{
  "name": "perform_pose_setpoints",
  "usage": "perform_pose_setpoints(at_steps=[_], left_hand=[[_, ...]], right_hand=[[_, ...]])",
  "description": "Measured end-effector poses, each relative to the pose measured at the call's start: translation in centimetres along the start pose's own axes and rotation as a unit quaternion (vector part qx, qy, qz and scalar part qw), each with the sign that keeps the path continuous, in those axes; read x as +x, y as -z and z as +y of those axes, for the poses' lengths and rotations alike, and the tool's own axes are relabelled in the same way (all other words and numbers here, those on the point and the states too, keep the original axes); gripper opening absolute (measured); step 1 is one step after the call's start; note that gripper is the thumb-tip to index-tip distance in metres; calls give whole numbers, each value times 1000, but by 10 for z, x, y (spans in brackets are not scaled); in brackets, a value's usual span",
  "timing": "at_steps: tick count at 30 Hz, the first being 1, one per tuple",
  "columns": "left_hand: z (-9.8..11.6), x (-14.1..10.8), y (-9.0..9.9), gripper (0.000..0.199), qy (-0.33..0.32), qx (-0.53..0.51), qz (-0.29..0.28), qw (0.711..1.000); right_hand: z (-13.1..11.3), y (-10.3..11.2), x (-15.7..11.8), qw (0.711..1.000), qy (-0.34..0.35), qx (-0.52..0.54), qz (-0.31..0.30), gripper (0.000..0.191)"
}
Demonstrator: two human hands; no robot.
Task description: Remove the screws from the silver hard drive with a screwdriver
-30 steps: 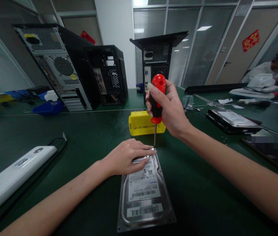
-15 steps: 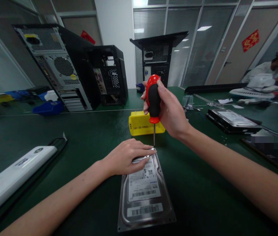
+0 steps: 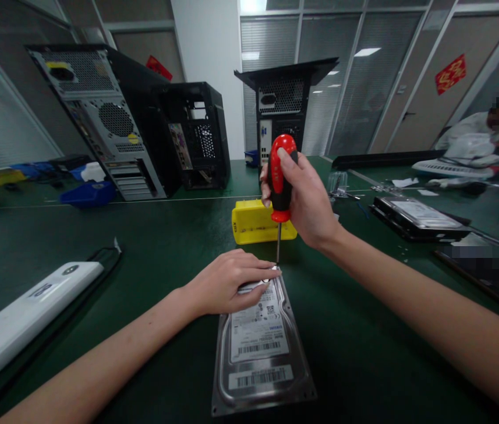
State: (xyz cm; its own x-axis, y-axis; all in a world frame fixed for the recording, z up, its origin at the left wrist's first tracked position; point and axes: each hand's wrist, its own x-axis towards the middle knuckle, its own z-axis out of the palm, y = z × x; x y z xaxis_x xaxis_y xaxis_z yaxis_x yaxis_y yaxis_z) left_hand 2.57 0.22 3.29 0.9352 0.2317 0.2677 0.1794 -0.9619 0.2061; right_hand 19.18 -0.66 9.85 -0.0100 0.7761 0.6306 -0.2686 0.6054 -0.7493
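Note:
A silver hard drive [image 3: 258,347] lies label side up on the green table, its near end toward me. My left hand [image 3: 232,282] rests over its far end, fingers stretched across the top and fingertips by the far right corner. The hand covers part of the label. My right hand [image 3: 306,197] is closed around the red and black handle of a screwdriver [image 3: 282,179]. The screwdriver stands nearly upright, its tip down at that corner beside my left fingertips. Whether a screw sits under the tip is too small to tell. Just behind is a yellow bin [image 3: 253,224].
Black computer cases [image 3: 196,138] stand at the back. A white power strip [image 3: 33,321] with a black cable lies left, near a blue bin [image 3: 88,194]. Another hard drive [image 3: 421,215] rests in a black tray at right. Further right is another person [image 3: 474,132].
My right hand has turned the screwdriver handle, so more red faces me and the thumb now lies across it. The tip stays at the same corner; my left hand and the drive are still.

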Motion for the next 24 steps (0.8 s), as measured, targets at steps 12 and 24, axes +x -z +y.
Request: perform_pose_setpoints(at_steps=[12, 24], left_hand=[[-1, -1, -1, 35, 1, 3, -4, 1000], [0, 0, -1, 34, -1, 5, -2, 1000]], right_hand=[[2, -1, -1, 1000, 6, -3, 16, 40], [2, 1, -2, 999, -11, 34, -11, 32]])
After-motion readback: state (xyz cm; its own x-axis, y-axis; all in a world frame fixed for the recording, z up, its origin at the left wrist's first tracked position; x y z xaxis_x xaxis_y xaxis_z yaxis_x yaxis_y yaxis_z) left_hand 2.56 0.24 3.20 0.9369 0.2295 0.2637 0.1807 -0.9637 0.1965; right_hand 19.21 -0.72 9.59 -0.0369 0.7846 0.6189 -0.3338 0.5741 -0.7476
